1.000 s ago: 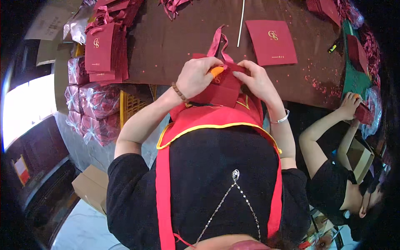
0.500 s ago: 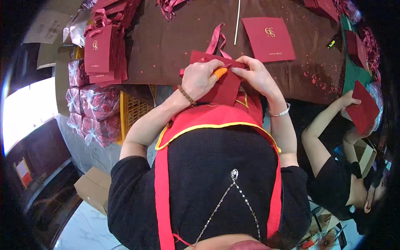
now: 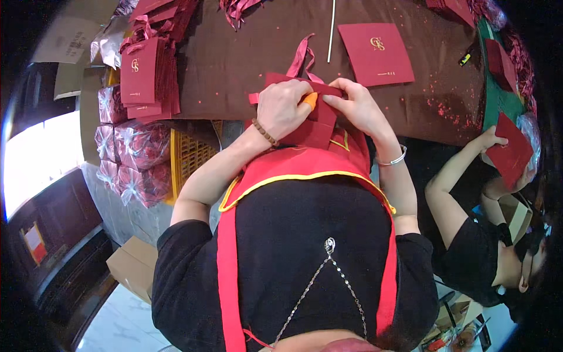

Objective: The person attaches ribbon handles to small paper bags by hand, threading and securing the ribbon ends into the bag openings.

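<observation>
A dark red paper bag (image 3: 316, 134) is held between my hands at the table's near edge, above my red apron. My left hand (image 3: 282, 110), an orange finger cot on its thumb, is closed on the bag's left side. At the bag's upper right edge, my right hand (image 3: 358, 107) pinches with thumb and index finger. A loop of dark red ribbon (image 3: 300, 57) runs out from the bag's far edge onto the table. A short ribbon end (image 3: 253, 98) sticks out beside my left hand. My fingers hide the bag's upper part.
A flat red bag (image 3: 376, 54) and a thin white stick (image 3: 332, 32) lie on the brown-covered table (image 3: 234, 64). Stacked red bags (image 3: 138, 73) stand at left, above wrapped packs (image 3: 141, 144) and a yellow crate (image 3: 193, 154). At right, a co-worker's hand (image 3: 491, 139) holds a red sheet (image 3: 511, 149).
My left thumb has tipped upward and slightly right at the bag's edge. More of the ribbon end shows beside my left hand. My right hand has barely shifted.
</observation>
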A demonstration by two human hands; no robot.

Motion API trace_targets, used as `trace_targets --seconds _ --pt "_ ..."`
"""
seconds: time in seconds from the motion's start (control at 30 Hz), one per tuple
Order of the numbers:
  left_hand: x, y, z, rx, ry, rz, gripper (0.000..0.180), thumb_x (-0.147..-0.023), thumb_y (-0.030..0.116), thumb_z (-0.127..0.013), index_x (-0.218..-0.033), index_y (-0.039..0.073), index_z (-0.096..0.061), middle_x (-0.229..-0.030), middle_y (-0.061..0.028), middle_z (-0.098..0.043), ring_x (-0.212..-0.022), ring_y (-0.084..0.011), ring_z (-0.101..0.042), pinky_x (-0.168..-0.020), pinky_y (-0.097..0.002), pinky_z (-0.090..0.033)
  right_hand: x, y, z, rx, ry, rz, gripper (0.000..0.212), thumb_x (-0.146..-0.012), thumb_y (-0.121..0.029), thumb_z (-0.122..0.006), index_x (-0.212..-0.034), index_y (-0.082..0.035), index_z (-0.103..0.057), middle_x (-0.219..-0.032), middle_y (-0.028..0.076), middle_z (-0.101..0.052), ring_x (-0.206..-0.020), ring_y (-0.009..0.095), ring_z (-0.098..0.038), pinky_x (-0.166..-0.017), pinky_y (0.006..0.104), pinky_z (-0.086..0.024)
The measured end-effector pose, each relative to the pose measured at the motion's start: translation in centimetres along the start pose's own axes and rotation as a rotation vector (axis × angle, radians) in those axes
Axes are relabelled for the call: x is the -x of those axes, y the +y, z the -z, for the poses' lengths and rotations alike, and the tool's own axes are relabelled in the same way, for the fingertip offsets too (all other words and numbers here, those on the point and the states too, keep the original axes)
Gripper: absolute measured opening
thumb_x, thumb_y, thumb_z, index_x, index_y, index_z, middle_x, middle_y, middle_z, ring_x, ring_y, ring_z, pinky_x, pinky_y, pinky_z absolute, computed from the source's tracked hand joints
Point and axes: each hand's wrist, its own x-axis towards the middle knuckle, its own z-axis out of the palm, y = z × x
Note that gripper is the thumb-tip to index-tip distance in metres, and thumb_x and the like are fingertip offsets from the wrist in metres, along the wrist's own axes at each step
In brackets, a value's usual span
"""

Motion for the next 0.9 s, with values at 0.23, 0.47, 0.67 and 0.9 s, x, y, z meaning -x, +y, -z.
trace_targets --seconds 0.23,0.47,0.67,0.9 --pt "-0.4 0.0 -0.3 -0.017 -0.081 0.055 0.015 -0.078 0.020 -0.060 -0.082 0.006 -0.064 -0.076 -0.0127 -0.063 -0.071 -0.0303 -0.062 -0.060 -0.0405 -0.047 0.0 0.8 -0.3 -0.018 0.027 0.072 0.017 -0.083 -0.009 -0.062 -0.095 0.002 -0.059 -0.084 0.004 -0.060 -0.079 0.008 -0.055 -0.071 0.0239 -0.046" --pt "-0.5 0.2 -0.2 0.049 -0.127 0.138 0.017 -0.077 0.021 -0.061 -0.076 0.004 -0.062 -0.067 -0.0161 -0.061 -0.065 -0.0330 -0.062 -0.057 -0.0412 -0.048 0.5 0.3 -0.4 -0.027 0.084 0.139 0.020 -0.079 -0.012 -0.063 -0.092 0.002 -0.060 -0.087 0.013 -0.057 -0.081 0.024 -0.059 -0.073 0.0320 -0.045" --pt "-0.1 1.0 -1.0 -0.191 0.045 -0.183 0.008 -0.074 0.011 -0.058 -0.070 0.005 -0.054 -0.065 -0.0135 -0.059 -0.060 -0.0312 -0.059 -0.053 -0.0425 -0.046 0.6 0.7 -0.5 0.005 0.113 0.173 0.018 -0.079 -0.012 -0.064 -0.090 0.002 -0.061 -0.084 0.013 -0.057 -0.080 0.024 -0.058 -0.072 0.0319 -0.045" --pt "-0.7 0.8 -0.4 0.346 -0.117 0.267 0.014 -0.075 0.015 -0.062 -0.071 0.002 -0.060 -0.064 -0.0167 -0.060 -0.062 -0.0324 -0.061 -0.055 -0.0434 -0.047 0.9 0.9 -0.8 0.019 0.141 0.254 0.013 -0.081 -0.005 -0.061 -0.090 0.004 -0.058 -0.081 0.007 -0.052 -0.076 0.014 -0.052 -0.068 0.0252 -0.041"
